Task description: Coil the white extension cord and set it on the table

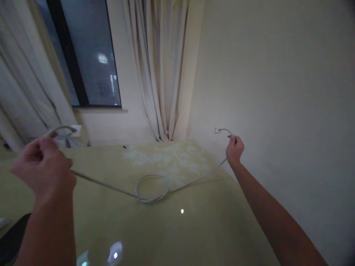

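A light grey cable (108, 186) with a loose loop in its middle hangs between my two hands, low over the table. My left hand (46, 162), at the left, is closed round one end, and a short curved stretch of the cable sticks out above the fingers. Farther off to the right, my right hand (234, 148) pinches the cable near its other end. Beyond those fingers a short piece bends left to a small white plug (217, 130). Whether the loop touches the tabletop I cannot tell.
The glossy greenish table (199, 229) has a pale leaf pattern toward the wall. A small dark object (124, 147) lies by its far edge. Behind my left hand stands a white box (79, 136). Beige curtains (163, 74) hang beside a dark window (88, 55); a plain wall (271, 81) bounds the right.
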